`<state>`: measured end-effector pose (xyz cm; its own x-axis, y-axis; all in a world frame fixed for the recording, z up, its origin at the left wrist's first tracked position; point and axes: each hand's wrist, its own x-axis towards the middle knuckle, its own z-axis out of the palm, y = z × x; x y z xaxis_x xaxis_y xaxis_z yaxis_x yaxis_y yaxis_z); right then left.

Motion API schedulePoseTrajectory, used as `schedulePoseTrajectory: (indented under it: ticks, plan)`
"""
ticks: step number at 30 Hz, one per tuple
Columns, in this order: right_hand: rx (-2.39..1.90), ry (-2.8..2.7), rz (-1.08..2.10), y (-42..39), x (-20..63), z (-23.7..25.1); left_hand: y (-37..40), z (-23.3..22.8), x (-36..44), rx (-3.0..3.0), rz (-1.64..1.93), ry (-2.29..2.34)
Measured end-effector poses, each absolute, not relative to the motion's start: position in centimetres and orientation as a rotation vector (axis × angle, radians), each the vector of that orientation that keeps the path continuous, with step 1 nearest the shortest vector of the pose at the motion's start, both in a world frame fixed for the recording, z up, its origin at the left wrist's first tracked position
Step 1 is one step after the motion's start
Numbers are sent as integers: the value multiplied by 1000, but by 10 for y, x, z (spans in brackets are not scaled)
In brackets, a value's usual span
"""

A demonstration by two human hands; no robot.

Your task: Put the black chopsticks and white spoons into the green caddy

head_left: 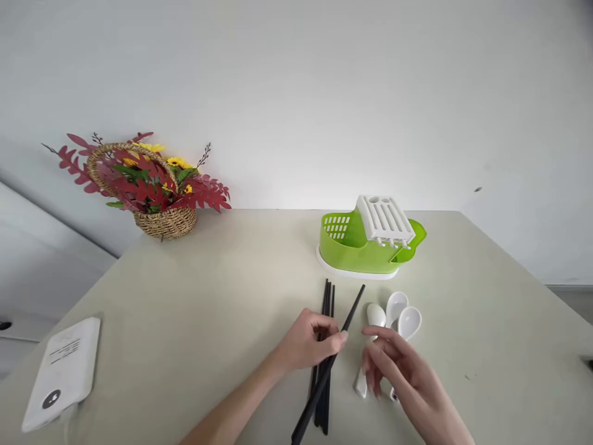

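My left hand (311,343) pinches black chopsticks (324,378) between thumb and fingers, tilted with the tips pointing away to the right; whether it is one or two pressed together is hard to tell. Beneath that hand, several more black chopsticks (327,296) lie side by side on the table. My right hand (405,377) hovers over the white spoons, its fingers loosely bent and apart, holding nothing visible. One white spoon (376,314) lies face down to its left. Two others, a spoon (396,305) and another spoon (410,322), lie bowl up, their handles mostly hidden by the right hand.
Beyond the spoons stands a green utensil holder (356,254) with a white slotted top (386,217) and a white base. A wicker basket (167,224) of artificial flowers is at the back left. At the left edge lies a white device (62,371) with a cable. A wall borders the table's back.
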<state>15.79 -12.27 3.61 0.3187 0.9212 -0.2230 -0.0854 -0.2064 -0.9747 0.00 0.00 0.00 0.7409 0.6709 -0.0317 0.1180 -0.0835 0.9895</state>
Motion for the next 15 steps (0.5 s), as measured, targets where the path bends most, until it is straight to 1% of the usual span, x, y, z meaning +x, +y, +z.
schedulePoseTrajectory:
  ticks: [7, 15]
  plan:
    - [-1315, -621, 1427, -104, 156, 28, -6, 1, 3, 1591, 529, 600]
    - [-1273, -596, 1456, -91, 157, 26, -8, -5, 2, 1574, 561, 550]
